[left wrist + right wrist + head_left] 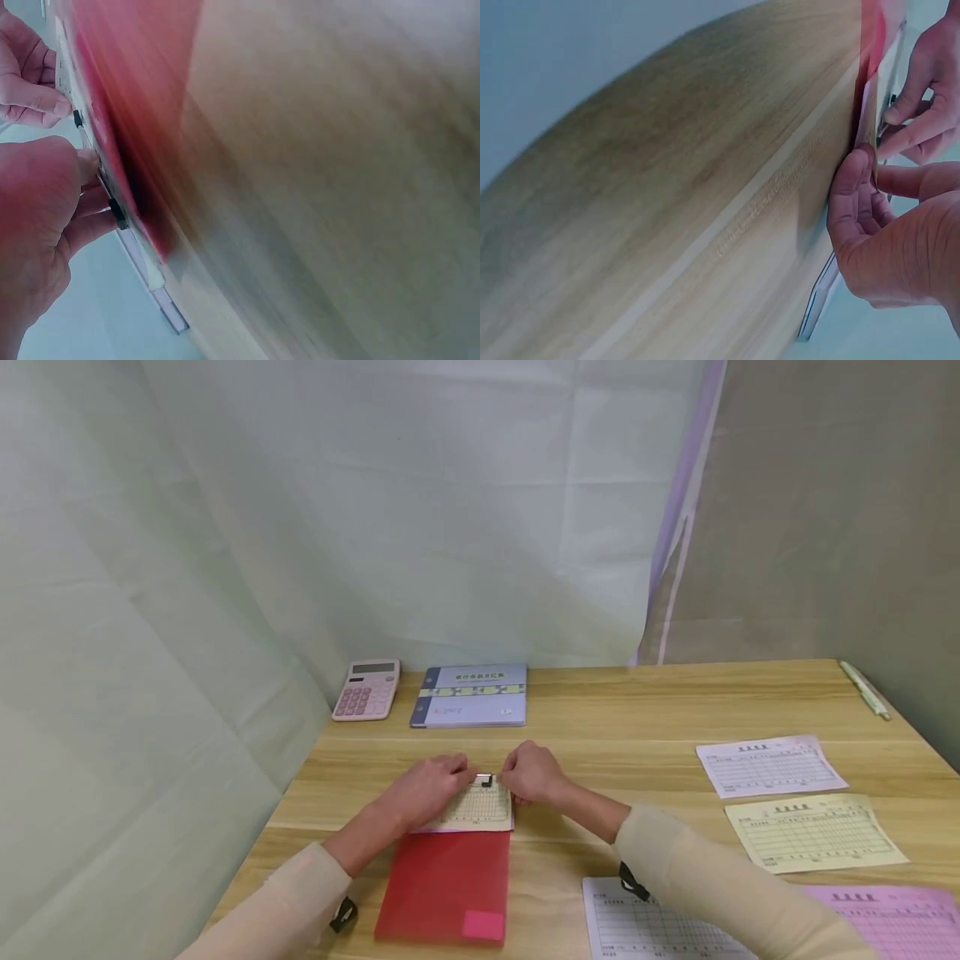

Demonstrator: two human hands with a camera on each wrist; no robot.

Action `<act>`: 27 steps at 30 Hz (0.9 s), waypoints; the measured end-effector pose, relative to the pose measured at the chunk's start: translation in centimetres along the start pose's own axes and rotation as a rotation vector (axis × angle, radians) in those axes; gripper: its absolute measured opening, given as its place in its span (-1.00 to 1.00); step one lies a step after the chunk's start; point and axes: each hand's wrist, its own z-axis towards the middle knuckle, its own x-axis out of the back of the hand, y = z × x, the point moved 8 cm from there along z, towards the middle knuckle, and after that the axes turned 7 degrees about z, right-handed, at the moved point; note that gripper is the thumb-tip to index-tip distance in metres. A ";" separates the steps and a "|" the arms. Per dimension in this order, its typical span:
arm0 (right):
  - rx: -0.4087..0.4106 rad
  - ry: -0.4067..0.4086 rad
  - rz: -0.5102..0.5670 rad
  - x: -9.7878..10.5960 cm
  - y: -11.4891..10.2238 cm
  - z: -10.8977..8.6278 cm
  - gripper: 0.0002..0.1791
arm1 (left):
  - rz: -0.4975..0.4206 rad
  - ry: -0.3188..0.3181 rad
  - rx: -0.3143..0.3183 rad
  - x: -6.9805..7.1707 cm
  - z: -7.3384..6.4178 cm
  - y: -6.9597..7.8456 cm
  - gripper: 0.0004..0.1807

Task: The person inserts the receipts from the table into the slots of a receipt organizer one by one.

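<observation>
A red folder [446, 885] lies on the table, with a pale yellow printed form [476, 806] over its far part. A thin metal clip with black ends [487, 781] runs along the form's far edge. My left hand [435, 789] reaches over the form's left part; its thumb and fingers pinch the clip, seen closely in the left wrist view. At the far right corner, my right hand [534, 772] pinches the form's edge between thumb and curled fingers [849, 180]. A pinkish sheet edge shows beneath the form.
Beyond the hands lie a pink calculator [367, 691] and a ledger book [472, 696]. To the right are white [772, 766], yellow [813, 831] and pink forms [900, 918], with another white form [660, 931] under the right forearm. A pen [864, 690] lies far right.
</observation>
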 end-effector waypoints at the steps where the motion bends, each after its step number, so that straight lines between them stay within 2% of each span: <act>1: 0.005 0.001 -0.007 0.0 -0.1 0.0 -0.74 | 0.003 0.002 0.002 0.0 0.0 0.0 -0.59; 10: 0.032 0.009 -0.072 -0.2 -0.4 -0.1 -0.72 | 0.020 0.004 0.022 -0.2 0.0 0.1 -0.56; 19: 0.011 0.015 -0.069 -0.2 -0.2 0.0 -0.69 | 0.022 0.027 0.011 -0.3 -0.1 0.1 -0.59; 27: 0.003 0.015 -0.067 -0.1 -0.2 -0.1 -0.70 | -0.002 0.009 0.015 -0.3 -0.1 0.0 -0.57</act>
